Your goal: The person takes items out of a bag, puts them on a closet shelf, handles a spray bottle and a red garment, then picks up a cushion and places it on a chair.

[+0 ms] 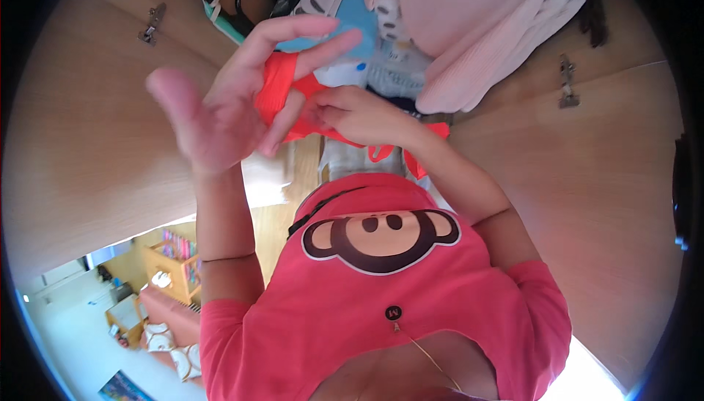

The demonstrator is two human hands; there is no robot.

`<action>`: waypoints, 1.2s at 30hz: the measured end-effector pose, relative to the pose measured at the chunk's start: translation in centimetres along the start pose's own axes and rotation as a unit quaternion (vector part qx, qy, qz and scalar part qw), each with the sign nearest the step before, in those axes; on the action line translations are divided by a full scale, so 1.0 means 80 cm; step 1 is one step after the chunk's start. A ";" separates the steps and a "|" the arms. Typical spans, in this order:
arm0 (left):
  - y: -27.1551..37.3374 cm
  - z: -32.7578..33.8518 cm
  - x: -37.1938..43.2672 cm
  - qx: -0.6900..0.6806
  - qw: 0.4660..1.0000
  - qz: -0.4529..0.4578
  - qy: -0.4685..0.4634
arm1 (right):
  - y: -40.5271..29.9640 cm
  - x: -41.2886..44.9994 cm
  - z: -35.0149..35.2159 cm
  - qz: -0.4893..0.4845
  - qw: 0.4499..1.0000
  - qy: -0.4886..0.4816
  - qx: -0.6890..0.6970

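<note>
My left hand (236,98) is raised with its palm towards me and its thumb apart. A bright red fabric strip (278,85) is looped round some of its fingers, while other fingers stick out to the right. My right hand (357,115) is beside it, its fingertips bent and pinching the red material near the left hand's fingers. More red fabric trails below and behind my right wrist, with a loose end (415,164) hanging on the right. The fingertips of my right hand are partly hidden and blurred.
Open wooden cabinet doors (610,181) with metal hinges stand at both sides. Folded pale pink textiles (484,27) hang ahead on the right. A green-edged container (225,21) stands at the upper left, near a blue item (357,10). Shelves and a pink sofa (176,313) are farther off.
</note>
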State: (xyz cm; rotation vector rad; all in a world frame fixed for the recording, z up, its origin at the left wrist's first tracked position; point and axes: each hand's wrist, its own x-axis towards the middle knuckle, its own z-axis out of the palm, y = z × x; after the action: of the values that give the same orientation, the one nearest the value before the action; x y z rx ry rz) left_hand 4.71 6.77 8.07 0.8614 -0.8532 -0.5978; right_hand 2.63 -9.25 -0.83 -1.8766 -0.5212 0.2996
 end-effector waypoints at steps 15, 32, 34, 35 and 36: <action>0.040 0.018 -0.041 0.080 0.987 -0.029 -0.133 | 0.137 -0.132 0.033 0.212 0.961 -0.021 0.174; 0.010 0.068 -0.022 -0.040 0.997 0.039 -0.044 | 0.111 -0.168 0.029 0.257 0.920 -0.054 0.291; 0.012 0.067 -0.031 -0.019 0.999 0.024 -0.035 | 0.113 -0.162 0.035 0.257 0.915 -0.059 0.305; 0.012 0.064 -0.034 -0.015 0.999 0.020 -0.032 | 0.112 -0.159 0.035 0.255 0.914 -0.059 0.311; 0.010 0.062 -0.040 -0.011 0.999 0.017 -0.027 | 0.112 -0.154 0.036 0.255 0.912 -0.059 0.317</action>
State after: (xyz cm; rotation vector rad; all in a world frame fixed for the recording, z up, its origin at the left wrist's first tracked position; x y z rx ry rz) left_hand -1.07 7.59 9.35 0.8124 -0.9067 -0.6027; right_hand -7.47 -15.54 -10.70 -1.3257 0.0200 0.8271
